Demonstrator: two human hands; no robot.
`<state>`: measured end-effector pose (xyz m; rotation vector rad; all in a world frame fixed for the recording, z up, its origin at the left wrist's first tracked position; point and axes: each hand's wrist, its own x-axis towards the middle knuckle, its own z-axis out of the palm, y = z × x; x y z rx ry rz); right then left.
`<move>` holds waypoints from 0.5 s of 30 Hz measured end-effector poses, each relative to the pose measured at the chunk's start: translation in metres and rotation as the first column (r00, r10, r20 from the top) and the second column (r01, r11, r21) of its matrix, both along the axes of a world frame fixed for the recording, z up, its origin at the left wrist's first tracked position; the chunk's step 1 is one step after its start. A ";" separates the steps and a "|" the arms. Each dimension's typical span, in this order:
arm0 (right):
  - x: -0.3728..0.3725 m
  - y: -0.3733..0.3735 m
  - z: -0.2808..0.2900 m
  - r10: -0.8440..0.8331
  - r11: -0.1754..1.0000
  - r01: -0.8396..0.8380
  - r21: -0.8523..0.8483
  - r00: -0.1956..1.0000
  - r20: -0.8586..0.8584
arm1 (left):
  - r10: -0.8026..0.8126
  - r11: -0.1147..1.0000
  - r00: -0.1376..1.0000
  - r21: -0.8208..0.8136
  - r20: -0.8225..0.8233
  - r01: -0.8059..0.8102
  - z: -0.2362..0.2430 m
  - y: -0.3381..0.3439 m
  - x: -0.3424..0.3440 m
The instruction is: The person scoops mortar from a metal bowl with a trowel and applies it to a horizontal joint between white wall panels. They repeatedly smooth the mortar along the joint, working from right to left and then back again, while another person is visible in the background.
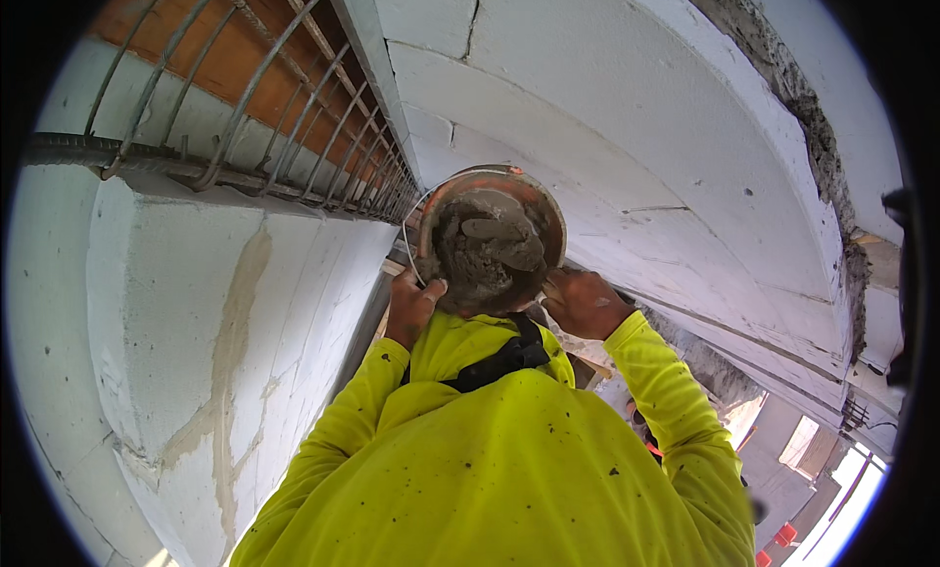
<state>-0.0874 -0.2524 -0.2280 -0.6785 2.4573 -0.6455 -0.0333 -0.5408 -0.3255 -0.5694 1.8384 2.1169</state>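
An orange bucket is held up in front of my chest, tilted so that I look straight into its mouth. Thick wet grey mortar lies inside and is smeared over the inner wall. The bucket's thin wire handle hangs round its left side. My left hand is closed on the rim at the lower left, its thumb showing over the edge. At the lower right my right hand grips the rim too, with most of its fingers hidden behind the bucket.
A rebar cage runs along the top of the white block wall on my left. Another white block wall rises close on my right, with rough mortar along its edge. A black strap crosses my yellow shirt.
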 end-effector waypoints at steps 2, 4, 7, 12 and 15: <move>-0.016 0.005 0.006 -0.013 0.955 0.053 0.292 0.991 -0.134 | -0.036 0.999 0.998 0.003 0.041 0.036 0.003 -0.001 0.000; -0.045 -0.010 -0.004 0.113 0.885 -0.044 0.463 0.986 -0.123 | -0.082 0.997 0.995 -0.001 0.051 0.082 0.007 0.001 -0.002; -0.048 -0.057 -0.022 0.374 0.860 -0.303 0.410 0.922 -0.104 | -0.096 0.995 0.995 -0.028 0.024 0.097 0.007 0.007 -0.003; -0.009 -0.042 -0.002 0.441 0.882 -0.405 0.242 0.890 -0.114 | -0.114 0.991 0.993 -0.070 0.019 0.115 0.002 0.005 0.002; -0.010 -0.001 0.007 0.227 0.929 -0.166 0.332 0.961 -0.155 | -0.093 0.987 0.994 -0.135 -0.049 0.086 0.003 0.004 0.002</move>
